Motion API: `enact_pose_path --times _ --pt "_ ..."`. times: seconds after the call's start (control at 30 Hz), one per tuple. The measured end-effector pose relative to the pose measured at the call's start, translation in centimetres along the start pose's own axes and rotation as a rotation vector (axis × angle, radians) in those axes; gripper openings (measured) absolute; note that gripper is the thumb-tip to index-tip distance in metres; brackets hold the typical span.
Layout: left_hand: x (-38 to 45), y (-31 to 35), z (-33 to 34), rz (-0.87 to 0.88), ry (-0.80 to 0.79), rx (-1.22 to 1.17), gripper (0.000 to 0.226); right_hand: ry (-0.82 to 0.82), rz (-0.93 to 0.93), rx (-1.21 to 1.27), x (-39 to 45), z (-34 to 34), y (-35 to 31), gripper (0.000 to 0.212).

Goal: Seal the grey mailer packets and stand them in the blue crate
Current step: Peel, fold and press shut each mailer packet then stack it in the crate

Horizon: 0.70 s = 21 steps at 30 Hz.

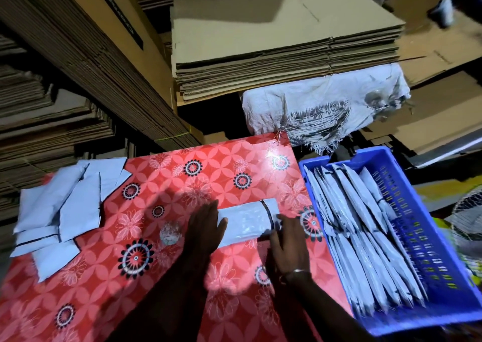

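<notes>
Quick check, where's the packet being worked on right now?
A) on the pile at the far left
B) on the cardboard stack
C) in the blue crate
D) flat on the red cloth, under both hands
D: the packet lies flat on the red cloth, with the left hand and right hand on it.
</notes>
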<state>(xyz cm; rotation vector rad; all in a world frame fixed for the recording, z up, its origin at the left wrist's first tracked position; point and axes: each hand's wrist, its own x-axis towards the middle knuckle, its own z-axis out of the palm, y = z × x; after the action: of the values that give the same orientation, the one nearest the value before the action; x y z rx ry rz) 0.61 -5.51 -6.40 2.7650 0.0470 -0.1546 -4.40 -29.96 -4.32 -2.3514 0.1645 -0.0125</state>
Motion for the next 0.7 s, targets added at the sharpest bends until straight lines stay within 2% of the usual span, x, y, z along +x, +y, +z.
enact_pose_path --times 0.13,0.27,0.4,0.53,0.7 --pt "0.0 1.3 0.1 0.088 -0.028 -0.031 0.063 -0.152 0.15 0.236 -2.3 1.6 -0.8 0.041" --pt "-1.3 2.5 -0.2 0.107 -0.08 -0.115 0.052 -0.187 0.269 0.405 -2.5 2.3 -2.3 0.048" --pt "-2.5 3.6 -0.7 -0.043 -0.185 -0.164 0.065 -0.159 0.414 0.561 -2.0 2.6 -2.9 0.058" --pt "-3.5 4.8 -0.3 -0.161 -0.175 -0.361 0.033 -0.146 0.513 0.663 -1.3 1.8 -2.9 0.061" --pt "-4.7 7.4 -0.7 -0.273 -0.167 -0.621 0.032 -0.146 0.527 0.715 -1.0 0.1 -1.9 0.062"
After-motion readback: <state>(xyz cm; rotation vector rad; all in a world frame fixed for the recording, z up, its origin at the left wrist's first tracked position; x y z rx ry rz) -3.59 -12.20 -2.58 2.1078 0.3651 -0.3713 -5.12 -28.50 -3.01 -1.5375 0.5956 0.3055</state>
